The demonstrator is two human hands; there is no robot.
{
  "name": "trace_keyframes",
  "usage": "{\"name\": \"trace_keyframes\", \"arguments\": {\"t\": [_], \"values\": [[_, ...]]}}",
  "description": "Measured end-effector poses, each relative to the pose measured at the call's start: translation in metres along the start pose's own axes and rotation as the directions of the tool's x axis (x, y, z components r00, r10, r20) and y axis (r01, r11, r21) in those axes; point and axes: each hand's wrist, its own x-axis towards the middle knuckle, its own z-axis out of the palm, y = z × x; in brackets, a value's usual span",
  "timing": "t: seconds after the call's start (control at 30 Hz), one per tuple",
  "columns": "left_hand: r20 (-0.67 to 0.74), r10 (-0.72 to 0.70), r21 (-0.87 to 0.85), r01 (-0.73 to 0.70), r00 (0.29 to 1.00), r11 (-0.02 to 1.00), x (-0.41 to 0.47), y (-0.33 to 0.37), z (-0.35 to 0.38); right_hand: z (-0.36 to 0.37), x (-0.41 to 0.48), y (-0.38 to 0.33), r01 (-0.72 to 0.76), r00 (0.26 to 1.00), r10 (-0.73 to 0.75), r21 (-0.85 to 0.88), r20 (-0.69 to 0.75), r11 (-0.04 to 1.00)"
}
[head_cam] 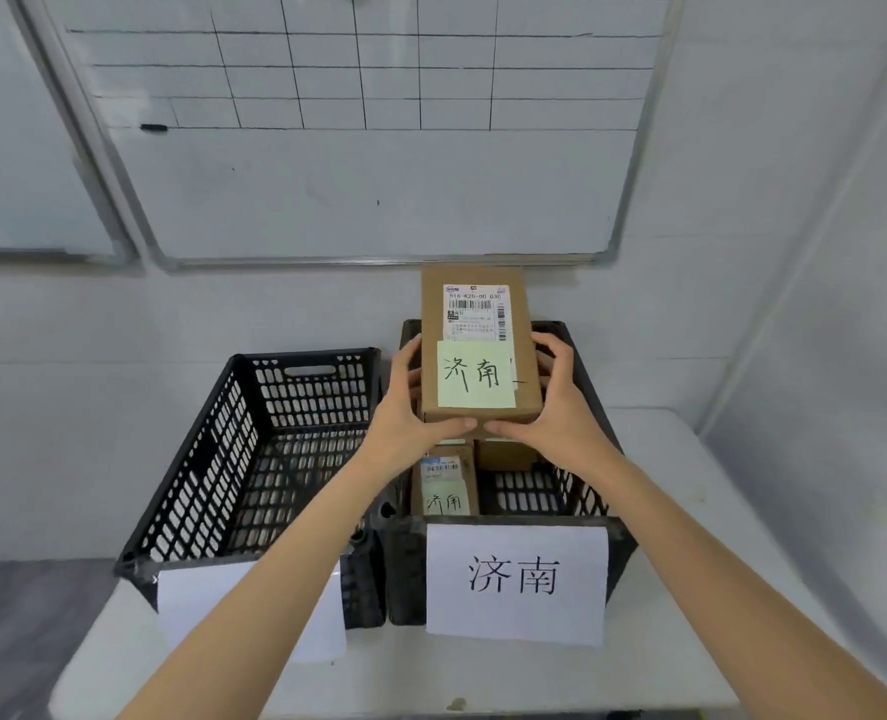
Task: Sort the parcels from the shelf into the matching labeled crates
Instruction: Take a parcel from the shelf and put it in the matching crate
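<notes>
A brown cardboard parcel (475, 309) with a shipping label and a yellow-green note reading 济南 hangs above the right crate (594, 392). My left hand (410, 407) grips its left side and my right hand (555, 402) grips its right side, thumbs meeting along the near bottom edge. This black crate carries a white sheet (516, 582) reading 济南. Inside it lie a smaller parcel (446, 485) with the same note and another brown box (503, 452), partly hidden by my hands.
A second black crate (191, 480) stands to the left with no parcels visible inside; my left forearm covers most of its white label (197, 600). Both crates sit on a white table (664, 662). A whiteboard (379, 174) hangs on the wall behind.
</notes>
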Motion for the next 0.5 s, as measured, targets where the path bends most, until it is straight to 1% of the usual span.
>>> {"name": "trace_keyframes", "arguments": {"t": [0.1,0.37,0.5], "values": [[0.006,0.013,0.044,-0.013,1.000,0.999,0.013,-0.014,0.013,0.001,0.005,0.018,-0.023,0.999,0.023,0.005,0.036,1.000],[0.013,-0.041,0.083,0.040,0.999,0.996,0.028,-0.038,0.036,0.001,0.020,0.045,-0.022,0.990,0.028,-0.046,0.142,0.999],[0.023,-0.079,0.175,0.074,0.997,0.982,0.031,-0.044,0.039,0.002,0.020,0.063,-0.051,0.981,0.058,-0.044,0.183,0.998]]}}
